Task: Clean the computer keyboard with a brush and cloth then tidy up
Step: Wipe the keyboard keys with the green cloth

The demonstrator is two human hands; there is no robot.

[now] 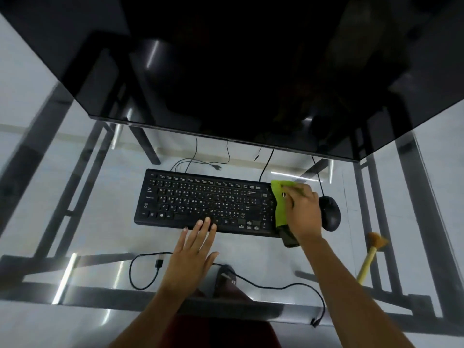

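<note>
A black keyboard point(200, 200) lies flat on the glass desk point(100, 222). My right hand point(302, 209) presses a lime-green cloth point(280, 202) onto the keyboard's right end, fingers curled over it. My left hand point(194, 243) rests flat with fingers spread on the keyboard's front edge, near the space bar. A brush point(370, 257) with a yellow handle and tan bristles lies on the desk at the right, apart from both hands.
A large dark monitor point(238, 71) overhangs the back of the desk. A black mouse point(330, 213) sits just right of my right hand. A loose black cable point(263, 285) loops along the front edge. The black desk frame shows through the glass.
</note>
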